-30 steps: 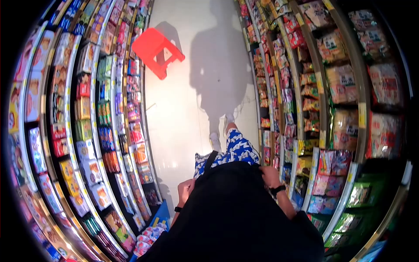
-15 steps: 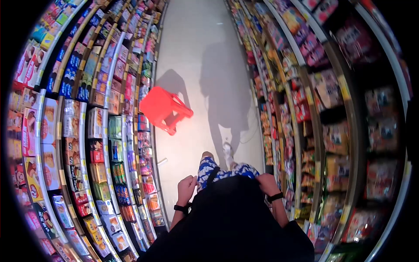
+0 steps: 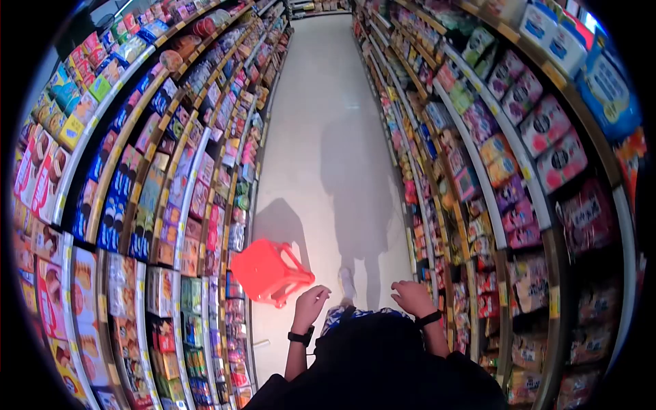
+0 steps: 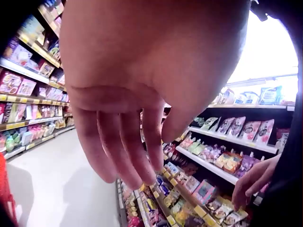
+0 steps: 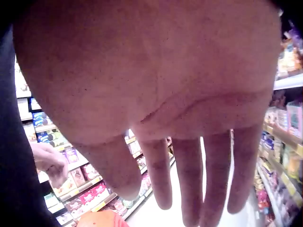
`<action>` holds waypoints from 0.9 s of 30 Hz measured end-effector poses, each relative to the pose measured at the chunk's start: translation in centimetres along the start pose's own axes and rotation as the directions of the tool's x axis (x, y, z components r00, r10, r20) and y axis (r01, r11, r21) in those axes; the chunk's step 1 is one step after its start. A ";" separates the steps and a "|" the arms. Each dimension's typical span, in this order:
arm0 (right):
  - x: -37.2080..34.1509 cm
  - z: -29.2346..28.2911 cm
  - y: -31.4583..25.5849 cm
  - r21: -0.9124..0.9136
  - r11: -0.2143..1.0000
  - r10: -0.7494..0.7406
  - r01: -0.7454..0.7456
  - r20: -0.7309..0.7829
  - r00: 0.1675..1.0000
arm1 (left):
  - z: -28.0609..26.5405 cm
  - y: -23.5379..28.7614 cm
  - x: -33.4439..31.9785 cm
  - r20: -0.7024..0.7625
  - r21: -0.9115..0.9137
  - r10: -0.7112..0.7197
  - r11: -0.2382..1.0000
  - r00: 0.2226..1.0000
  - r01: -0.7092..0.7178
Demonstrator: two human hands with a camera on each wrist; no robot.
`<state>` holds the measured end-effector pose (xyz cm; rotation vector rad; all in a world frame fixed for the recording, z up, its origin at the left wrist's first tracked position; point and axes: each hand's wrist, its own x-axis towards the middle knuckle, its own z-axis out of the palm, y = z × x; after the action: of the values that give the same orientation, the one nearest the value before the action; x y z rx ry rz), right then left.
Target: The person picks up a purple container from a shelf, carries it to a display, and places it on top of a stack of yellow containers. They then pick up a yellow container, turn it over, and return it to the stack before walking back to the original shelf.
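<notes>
My left hand (image 3: pixel 311 305) is held out in front of my body in the head view, with a dark band at its wrist. Nothing is in it; the left wrist view has its palm and loosely bent fingers (image 4: pixel 130 151). A red plastic stool (image 3: pixel 263 270) stands on the floor just ahead and left of that hand. My right hand (image 3: pixel 412 298) hangs forward on the other side, also with a dark wristband. In the right wrist view its bare palm faces the camera and the fingers (image 5: pixel 189 179) extend loosely. Neither hand touches any goods.
Tall shelves of boxed and bagged snacks line the left (image 3: pixel 160 225) and right (image 3: pixel 509 205) sides. Between them a pale tiled floor (image 3: pixel 307 102) runs to a far shelf (image 3: pixel 321 8). A small white strip (image 3: pixel 262 344) lies near the left shelf base.
The view has tilted up along the aisle, and the stool has come lower and nearer in view. Both hands have moved from beside the shorts to out in front of the body.
</notes>
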<state>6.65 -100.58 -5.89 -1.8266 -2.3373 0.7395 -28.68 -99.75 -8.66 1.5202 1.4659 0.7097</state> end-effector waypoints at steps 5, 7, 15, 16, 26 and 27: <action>13.6 -5.9 -1.3 0.016 0.987 -0.160 0.162 -0.102 0.982 | -4.7 5.4 16.3 -0.005 -0.031 0.060 0.998 0.998 -0.060; 18.7 -7.1 -2.7 -0.016 0.982 -0.187 0.186 -0.136 0.973 | -5.4 6.5 22.4 -0.019 -0.085 0.148 0.985 0.989 -0.149; 37.3 -10.3 -1.0 0.067 0.963 -0.251 0.261 -0.133 0.959 | -2.9 7.3 40.0 0.290 -0.031 0.204 0.978 0.935 -0.204; 39.8 -10.8 -0.2 0.053 0.967 -0.244 0.251 -0.111 0.963 | -2.7 6.6 42.2 0.340 0.018 0.175 0.981 0.924 -0.192; 61.7 -22.3 7.1 0.147 0.977 -0.123 0.157 -0.219 0.968 | -9.7 13.1 67.3 0.449 0.172 0.150 0.953 0.881 -0.250; 64.0 -23.5 7.8 0.120 0.981 -0.124 0.152 -0.211 0.970 | -10.3 12.8 69.8 0.419 0.209 0.128 0.950 0.899 -0.232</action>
<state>3.74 -32.11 -2.77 -1.5836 -2.1997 0.6440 -21.85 -28.45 -4.75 1.8894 1.1405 0.2893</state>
